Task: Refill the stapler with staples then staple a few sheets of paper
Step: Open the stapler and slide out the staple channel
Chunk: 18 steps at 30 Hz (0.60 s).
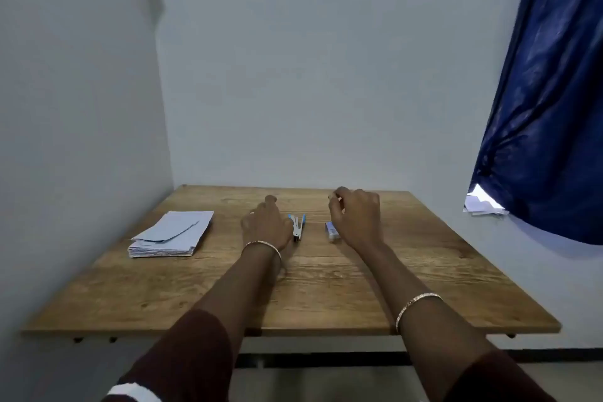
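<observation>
From the head camera, your left hand (pixel 266 222) rests with loosely spread fingers just beside the stapler (pixel 297 227) on the table (pixel 326 287); steady the stapler before opening it. Your right hand (pixel 355 217) hovers curled over the small staple box (pixel 332 230), seemingly pinching something too small to tell; whether the box is open is unclear. The paper stack (pixel 171 235) waits at left

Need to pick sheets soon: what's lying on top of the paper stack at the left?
A loose, slightly crooked sheet lies on top of the paper stack. Nothing else rests on it; both hands are away from it. What is printed on the covered lower sheets cannot be seen.
</observation>
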{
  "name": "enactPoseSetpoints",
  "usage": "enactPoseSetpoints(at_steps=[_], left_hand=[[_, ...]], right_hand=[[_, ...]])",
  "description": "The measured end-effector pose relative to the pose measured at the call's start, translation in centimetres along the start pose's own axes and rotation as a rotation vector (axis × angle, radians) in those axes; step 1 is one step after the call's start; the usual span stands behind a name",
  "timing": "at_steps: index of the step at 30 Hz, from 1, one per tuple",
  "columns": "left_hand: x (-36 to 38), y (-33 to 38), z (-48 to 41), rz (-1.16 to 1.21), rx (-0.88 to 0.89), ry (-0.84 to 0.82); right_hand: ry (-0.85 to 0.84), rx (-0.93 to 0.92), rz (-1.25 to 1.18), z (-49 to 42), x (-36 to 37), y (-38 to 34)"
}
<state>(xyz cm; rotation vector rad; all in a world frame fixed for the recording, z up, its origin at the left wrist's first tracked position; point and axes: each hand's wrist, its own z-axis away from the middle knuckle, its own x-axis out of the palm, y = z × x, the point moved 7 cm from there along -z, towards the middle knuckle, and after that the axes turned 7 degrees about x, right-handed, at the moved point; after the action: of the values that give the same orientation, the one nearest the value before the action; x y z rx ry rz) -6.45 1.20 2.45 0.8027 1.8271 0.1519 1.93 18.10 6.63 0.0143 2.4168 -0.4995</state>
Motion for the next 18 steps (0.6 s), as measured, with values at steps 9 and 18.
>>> enactPoseSetpoints(at_steps=[9,18], left_hand=[[4.5,-2.8,-5.2,0.134,-0.156,-0.116],[7.1,-5.0,-8.0,0.262,-0.107,-0.236]], right_hand=[[-0.487,0.032,-0.059,-2.5,9.6,1.0],[-0.629,0.007,-0.070,-2.7,13.0,1.0]])
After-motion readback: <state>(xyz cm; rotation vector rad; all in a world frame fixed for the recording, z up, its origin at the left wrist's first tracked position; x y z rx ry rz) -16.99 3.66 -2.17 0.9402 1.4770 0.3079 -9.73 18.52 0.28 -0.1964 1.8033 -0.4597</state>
